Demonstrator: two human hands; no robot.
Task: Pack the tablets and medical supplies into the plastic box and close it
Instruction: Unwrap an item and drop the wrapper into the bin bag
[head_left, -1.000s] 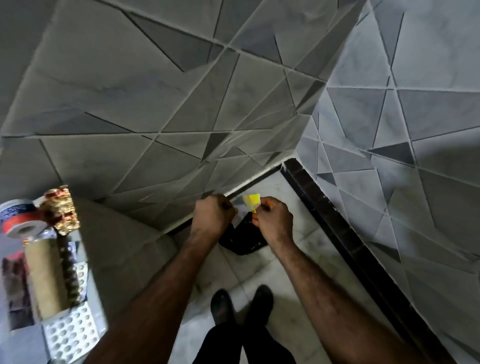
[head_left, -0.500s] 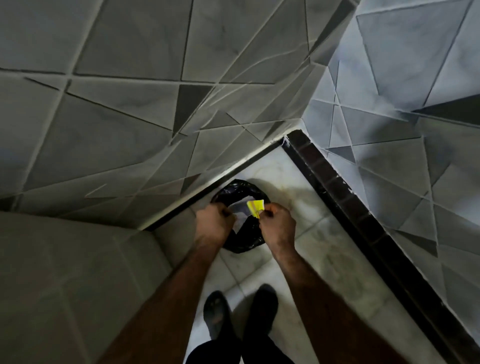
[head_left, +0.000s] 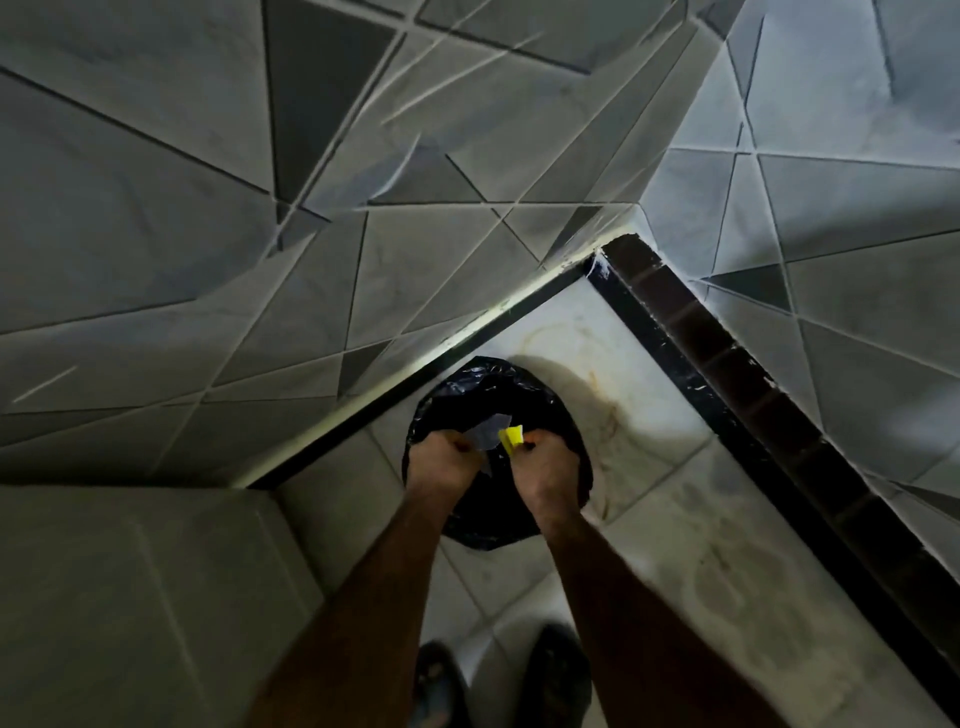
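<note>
Head camera: both hands meet directly over a black-lined bin (head_left: 519, 379). The left hand (head_left: 445, 465) pinches a greyish wrapper (head_left: 488, 435) and the right hand (head_left: 546, 470) pinches its yellow tab (head_left: 511, 436), apparently so that torn scraps drop straight in. The plastic box and tablets are out of frame.

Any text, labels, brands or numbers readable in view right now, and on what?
None can be read.
Yellow scrap, pinched by the right hand: print, if any, too small and blurred.
Grey wrapper in the left hand: no legible marks.
Black bag, wall tiles: no writing.
</note>
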